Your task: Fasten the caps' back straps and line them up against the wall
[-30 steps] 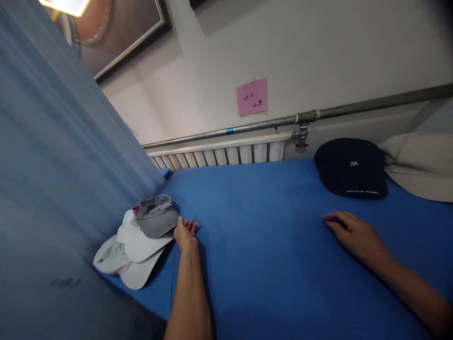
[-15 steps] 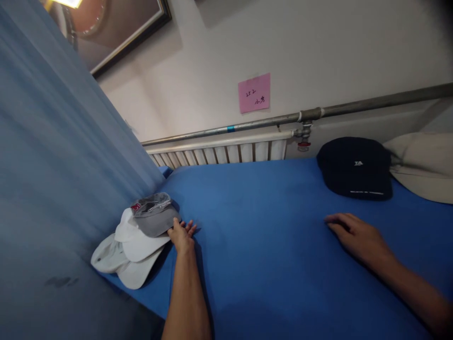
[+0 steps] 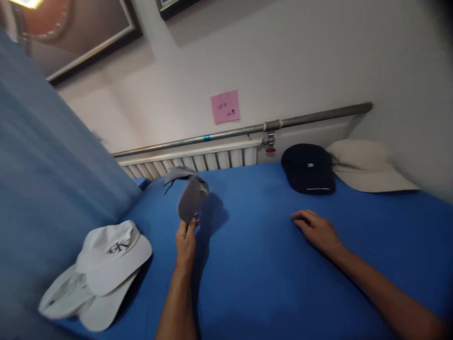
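My left hand (image 3: 186, 236) pinches the brim of a grey cap (image 3: 189, 193) and holds it up above the blue bed sheet (image 3: 247, 264); the cap is blurred by motion. To its left lies a stack of white caps (image 3: 102, 264), the top one with a black logo. My right hand (image 3: 314, 229) rests palm down on the sheet, fingers loosely stretched, holding nothing. A dark navy cap (image 3: 309, 167) lies beyond it near the wall.
A cream wide-brimmed hat (image 3: 364, 165) lies right of the navy cap. A metal pipe (image 3: 247, 130) and white radiator (image 3: 191, 160) run along the wall behind the bed. A pink note (image 3: 225, 106) sticks on the wall. A blue curtain (image 3: 53, 179) hangs at left.
My left hand took hold of the grey cap and lifted it off the white stack, up and to the right. The camera view shifted. The right hand stayed on the sheet.
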The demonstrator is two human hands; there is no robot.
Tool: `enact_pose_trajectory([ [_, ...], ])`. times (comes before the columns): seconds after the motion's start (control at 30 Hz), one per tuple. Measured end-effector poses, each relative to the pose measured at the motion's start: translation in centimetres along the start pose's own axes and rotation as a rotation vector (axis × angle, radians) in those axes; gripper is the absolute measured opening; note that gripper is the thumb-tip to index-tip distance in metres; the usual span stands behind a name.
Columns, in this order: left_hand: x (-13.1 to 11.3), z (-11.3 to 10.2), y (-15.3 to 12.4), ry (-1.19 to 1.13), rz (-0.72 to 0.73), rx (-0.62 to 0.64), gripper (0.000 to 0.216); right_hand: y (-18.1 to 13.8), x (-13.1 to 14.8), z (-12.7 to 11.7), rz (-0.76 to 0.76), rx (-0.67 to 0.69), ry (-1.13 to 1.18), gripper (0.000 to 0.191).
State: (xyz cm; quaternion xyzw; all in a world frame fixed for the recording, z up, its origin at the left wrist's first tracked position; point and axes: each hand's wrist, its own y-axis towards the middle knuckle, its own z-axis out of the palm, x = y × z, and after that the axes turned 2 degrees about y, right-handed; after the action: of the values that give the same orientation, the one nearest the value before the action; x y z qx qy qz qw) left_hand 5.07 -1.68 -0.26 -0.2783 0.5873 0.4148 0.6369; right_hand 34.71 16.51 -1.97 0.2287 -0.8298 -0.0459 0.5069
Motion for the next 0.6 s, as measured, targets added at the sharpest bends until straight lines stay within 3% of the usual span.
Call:
enact_pose_trajectory([
  [0.07, 0.1, 1.4, -1.4, 0.032, -0.017, 0.223, 0.016, -0.4, 0.0, -0.1, 0.084, -0.037, 0.167, 0.011],
  [0.13, 0.4, 2.3, -2.2, 0.131, 0.062, 0.473, 0.013, -0.7, 0.0, -0.2, 0.150, -0.056, 0.299, 0.011],
  [0.2, 0.9, 2.8, -2.4, 0.169, 0.087, 0.604, 0.008, -0.9, -0.2, -0.2, 0.154, -0.085, 0.305, 0.010],
  [0.5, 2.4, 2.0, -1.1, 0.249, 0.146, 0.562, 0.010, -0.6, -1.8, 0.7, 0.190, -0.088, 0.413, 0.016],
  [0.6, 2.6, 1.9, -0.8, 0.247, 0.126, 0.548, 0.012, -0.6, -2.0, 0.7, 0.183, -0.088, 0.415, 0.028],
])
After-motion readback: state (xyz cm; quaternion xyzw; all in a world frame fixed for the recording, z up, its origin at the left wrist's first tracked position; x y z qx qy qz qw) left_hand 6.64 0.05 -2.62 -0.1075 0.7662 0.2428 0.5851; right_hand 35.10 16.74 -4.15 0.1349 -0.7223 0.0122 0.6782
